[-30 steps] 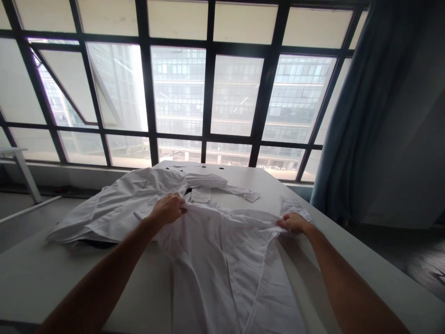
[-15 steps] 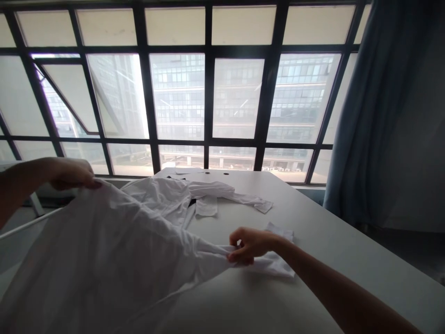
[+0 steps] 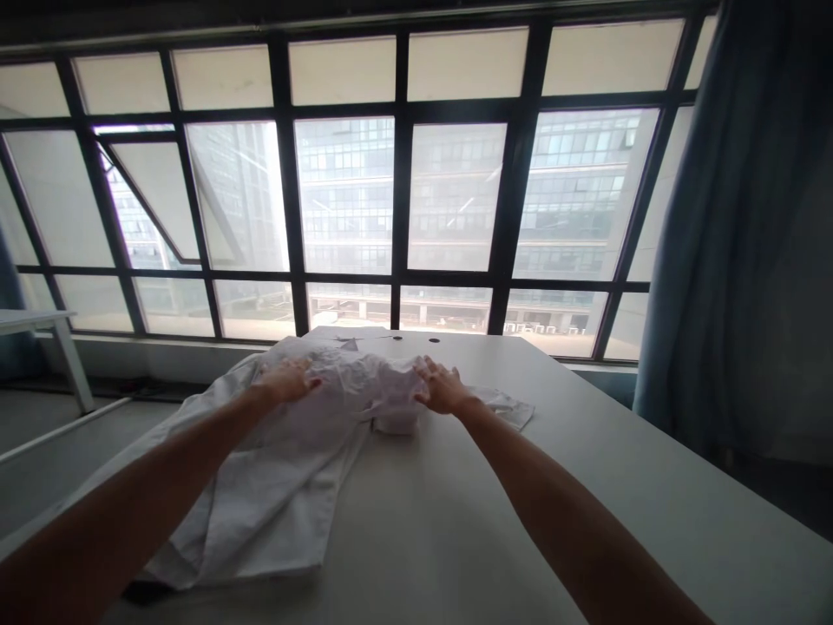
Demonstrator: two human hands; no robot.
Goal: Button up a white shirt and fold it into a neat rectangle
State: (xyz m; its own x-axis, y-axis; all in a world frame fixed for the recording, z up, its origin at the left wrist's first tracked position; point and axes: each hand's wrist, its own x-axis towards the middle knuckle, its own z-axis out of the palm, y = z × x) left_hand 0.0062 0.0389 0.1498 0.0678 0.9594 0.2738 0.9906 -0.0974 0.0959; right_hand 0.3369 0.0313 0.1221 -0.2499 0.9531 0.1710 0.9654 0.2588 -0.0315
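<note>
1. Two bare hands of one person reach forward over the tabletop point(image 3: 586, 469), with both forearms stretched out.
2. The left hand point(image 3: 286, 380) is on the upper part of the white clothes point(image 3: 279, 495), palm turned down. Its fingers are loosely extended and do not grasp anything.
3. The right hand point(image 3: 443, 388) is at the right side of the same heap. Its fingers are spread apart and touch the bunched cloth, without closing on it.
4. The white clothes lie on the left and middle part of the tabletop. Their wide lower part comes toward the person, with folds running along it, and ends in a nearly straight hem.
5. One white sleeve point(image 3: 514, 406) lies out to the right, just behind the right wrist.
6. The cloth is dim and all of one colour, so I cannot tell with certainty how many garments are in this heap.
7. Behind the heap, two dark round spots point(image 3: 434, 340) are near the far edge of the tabletop.
8. A large window point(image 3: 348, 195) with dark frames fills the background, and a blue curtain point(image 3: 703, 260) hangs at its right.
</note>
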